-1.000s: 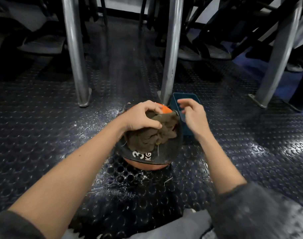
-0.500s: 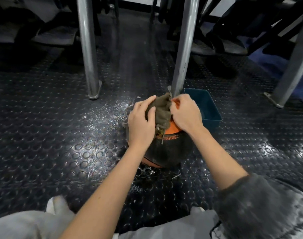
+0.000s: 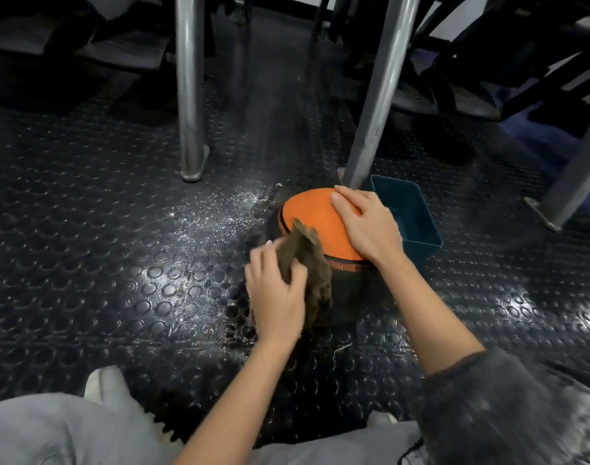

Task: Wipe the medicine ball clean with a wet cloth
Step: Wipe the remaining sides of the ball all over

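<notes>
Shifted: cloth [image 3: 308, 263], gripped in left hand [image 3: 276, 293], now down medicine ball [image 3: 320, 223]'s near side; ball on floor [image 3: 119, 246]. Right hand [image 3: 367, 226] flat, steadying. Advise overlapping strokes, turning ball.

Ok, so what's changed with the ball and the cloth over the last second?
The left hand, gripping the brown cloth, dragged it from the top of the orange-and-black medicine ball down its left side. The right hand came off the cloth and now lies flat on the ball's orange side, which has turned upward. The teal plastic tub stays beside the ball.
</notes>
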Available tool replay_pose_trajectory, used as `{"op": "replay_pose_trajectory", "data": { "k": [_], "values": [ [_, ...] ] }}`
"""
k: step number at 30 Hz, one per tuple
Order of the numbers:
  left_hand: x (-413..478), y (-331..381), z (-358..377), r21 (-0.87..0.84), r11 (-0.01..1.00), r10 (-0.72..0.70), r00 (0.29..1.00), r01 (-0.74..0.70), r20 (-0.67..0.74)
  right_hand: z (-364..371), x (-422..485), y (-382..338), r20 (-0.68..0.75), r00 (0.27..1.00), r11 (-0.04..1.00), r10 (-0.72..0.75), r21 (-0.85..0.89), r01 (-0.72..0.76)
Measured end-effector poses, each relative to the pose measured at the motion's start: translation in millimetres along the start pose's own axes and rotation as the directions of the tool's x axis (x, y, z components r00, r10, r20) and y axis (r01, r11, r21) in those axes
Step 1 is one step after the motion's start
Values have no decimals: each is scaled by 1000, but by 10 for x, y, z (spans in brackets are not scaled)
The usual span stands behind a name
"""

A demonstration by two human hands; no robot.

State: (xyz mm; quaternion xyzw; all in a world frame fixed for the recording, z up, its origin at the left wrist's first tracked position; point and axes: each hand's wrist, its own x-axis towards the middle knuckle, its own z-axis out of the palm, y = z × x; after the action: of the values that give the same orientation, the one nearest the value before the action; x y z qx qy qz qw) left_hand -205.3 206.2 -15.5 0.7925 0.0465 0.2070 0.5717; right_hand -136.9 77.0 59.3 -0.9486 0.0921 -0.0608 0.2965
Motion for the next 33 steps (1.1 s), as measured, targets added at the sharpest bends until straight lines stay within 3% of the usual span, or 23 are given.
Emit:
{"op": "replay_pose_trajectory", "data": {
  "k": [5,9,12,15,18,21,24,30,33],
  "values": [
    [700,-81,68,-156,928,-327,940,338,96,-23,-259,162,-113,991,994,65,99,-54],
    [478,-4,72,-144,967,-193,974,209,114,-56,-245,92,-94,987,990,131,71,-124],
    [89,62,3,-130,988,-69,995,78,76,-112,-34,-61,15,984,978,175,-116,-172],
    [-125,57,-36,-81,995,59,997,-56,40,-122,182,-224,115,964,958,238,-192,-214],
    [39,85,-50,-68,997,43,998,-40,35,-57,220,-252,135,988,968,74,-247,-39],
    [544,-63,3,-149,965,-211,977,215,42,-118,127,-190,269,954,950,-133,-240,200],
    [815,-123,68,-208,935,-275,957,289,94,-230,-65,-48,344,930,961,-131,-187,205],
    [807,175,142,-29,991,-119,959,131,256,-156,-183,144,55,998,992,-43,-117,49],
    [499,243,81,45,997,-72,984,66,161,-117,-128,141,6,999,996,52,-74,-51]
  ]
}}
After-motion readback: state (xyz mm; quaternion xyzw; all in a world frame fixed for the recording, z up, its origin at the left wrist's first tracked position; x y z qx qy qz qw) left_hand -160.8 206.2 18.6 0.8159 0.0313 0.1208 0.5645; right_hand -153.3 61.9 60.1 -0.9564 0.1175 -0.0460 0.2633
